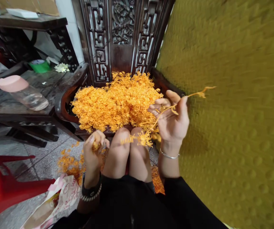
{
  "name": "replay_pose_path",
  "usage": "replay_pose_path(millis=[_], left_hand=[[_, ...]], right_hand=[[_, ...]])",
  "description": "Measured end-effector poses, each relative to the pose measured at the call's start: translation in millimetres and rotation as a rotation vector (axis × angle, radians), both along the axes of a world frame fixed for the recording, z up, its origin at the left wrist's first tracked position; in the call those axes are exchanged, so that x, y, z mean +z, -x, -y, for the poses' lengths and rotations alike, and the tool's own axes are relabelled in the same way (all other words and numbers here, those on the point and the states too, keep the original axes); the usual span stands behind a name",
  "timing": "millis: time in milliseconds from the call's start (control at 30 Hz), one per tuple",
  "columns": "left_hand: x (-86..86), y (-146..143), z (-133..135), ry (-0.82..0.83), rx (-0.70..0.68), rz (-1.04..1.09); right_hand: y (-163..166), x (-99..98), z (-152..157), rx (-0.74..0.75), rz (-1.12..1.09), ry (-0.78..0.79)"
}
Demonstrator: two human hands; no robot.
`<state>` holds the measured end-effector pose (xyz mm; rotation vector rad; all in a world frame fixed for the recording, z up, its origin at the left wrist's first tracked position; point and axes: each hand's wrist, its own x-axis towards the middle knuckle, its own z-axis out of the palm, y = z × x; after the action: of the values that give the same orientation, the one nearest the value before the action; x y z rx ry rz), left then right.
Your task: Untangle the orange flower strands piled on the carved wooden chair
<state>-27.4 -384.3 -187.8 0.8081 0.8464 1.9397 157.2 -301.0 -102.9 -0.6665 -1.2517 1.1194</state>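
A big heap of orange flower sprigs (114, 101) covers the seat of a dark carved wooden chair (122, 35) in front of my knees. My right hand (172, 122) is raised palm up beside the heap, fingers pinching thin orange stems (195, 93) that stick out to the right, with a tuft hanging below it. My left hand (94, 149) is curled shut around a small orange bit beside my left knee. Both wrists wear bracelets.
Orange scraps (67, 162) lie scattered on the tiled floor. A patterned bag (55, 203) sits at lower left by a red plastic chair (5, 187). A low dark table (19, 105) holds a pink-capped bottle (22, 92). A yellow textured wall (234, 111) fills the right.
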Motion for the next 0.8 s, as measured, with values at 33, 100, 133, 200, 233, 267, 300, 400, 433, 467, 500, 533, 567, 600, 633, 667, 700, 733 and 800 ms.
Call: replay_pose_path(millis=[33, 100, 133, 200, 233, 267, 300, 400, 433, 467, 500, 533, 567, 600, 633, 667, 700, 733, 800], left_hand=[[0.7, -6, 1, -0.011, -0.015, 0.007], [1.4, -14, 1, -0.039, 0.044, -0.036], [1.6, -16, 0, -0.043, 0.072, -0.071], [1.8, -15, -2, -0.001, 0.042, -0.108], [1.4, -13, -4, 0.037, 0.010, -0.116], [0.4, -10, -7, 0.075, -0.011, -0.131], [-1.1, -8, -9, 0.108, -0.022, -0.151], [-8.1, -3, -12, 0.184, -0.032, -0.206], [-10.4, -4, -12, 0.211, -0.075, -0.208], [-12.3, -6, -12, 0.238, -0.147, -0.211], [-13.7, -10, -12, 0.265, -0.237, -0.221], [-14.9, -15, -13, 0.287, -0.336, -0.236], [-15.9, -21, -14, 0.302, -0.430, -0.252], [-17.0, -27, -16, 0.308, -0.506, -0.266], [-18.3, -33, -18, 0.306, -0.551, -0.272], [-19.7, -38, -21, 0.300, -0.569, -0.259], [-21.1, -42, -24, 0.291, -0.569, -0.229], [-22.3, -45, -26, 0.277, -0.567, -0.188], [-23.4, -47, -27, 0.246, -0.571, -0.125]], right_hand=[[4, -2.6, -1, -0.004, 0.013, 0.013], [11, -7.7, -2, -0.007, 0.072, 0.019], [13, -10.2, -2, -0.004, 0.112, 0.020], [18, -15.1, -2, 0.048, 0.184, 0.027], [20, -17.2, -3, 0.094, 0.207, 0.038], [21, -19.0, -3, 0.143, 0.219, 0.053], [23, -20.2, -4, 0.187, 0.221, 0.068], [25, -20.7, -8, 0.230, 0.153, 0.095], [25, -20.7, -10, 0.220, 0.111, 0.096], [24, -21.0, -13, 0.203, 0.068, 0.094], [24, -22.2, -15, 0.187, 0.027, 0.093], [23, -24.5, -18, 0.178, -0.011, 0.094], [23, -27.9, -20, 0.182, -0.050, 0.099], [23, -32.5, -23, 0.195, -0.092, 0.105], [24, -37.6, -24, 0.222, -0.140, 0.111], [24, -42.9, -25, 0.269, -0.190, 0.113], [25, -47.8, -25, 0.344, -0.249, 0.093], [26, -51.6, -23, 0.461, -0.311, 0.036], [26, -55.3, -13, 0.773, -0.392, -0.110]])
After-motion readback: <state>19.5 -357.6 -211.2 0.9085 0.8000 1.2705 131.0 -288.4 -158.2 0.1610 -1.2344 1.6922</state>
